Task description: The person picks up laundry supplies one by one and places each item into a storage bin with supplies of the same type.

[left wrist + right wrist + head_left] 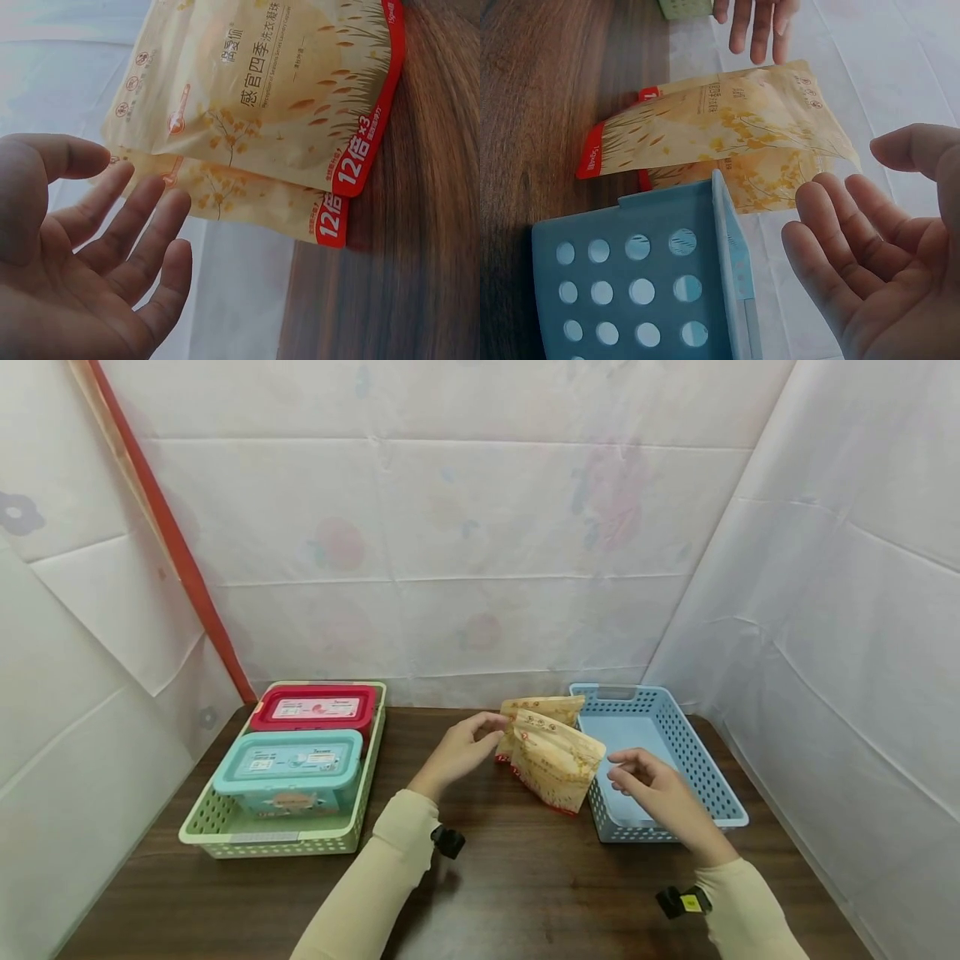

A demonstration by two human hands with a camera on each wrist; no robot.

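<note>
Two yellow laundry-capsule pouches stand on the table, one behind the other. The front pouch (557, 764) leans at an angle and has a red bottom edge; the back pouch (570, 708) is partly covered by it. Beside their upper left side is my left hand (468, 747), fingers loosely bent, gripping nothing; in the left wrist view its fingertips come close to the back pouch, and contact is hard to tell. Over the near side of the blue basket (697, 760), my right hand (660, 793) hovers with relaxed fingers and holds nothing, a small gap from the front pouch.
On the left sits a green basket (281, 847) holding a red lidded box (315, 706) and a teal lidded box (288, 772). The brown wooden table (510, 893) runs between the baskets. White patterned sheets (480, 527) hang behind and along both sides.
</note>
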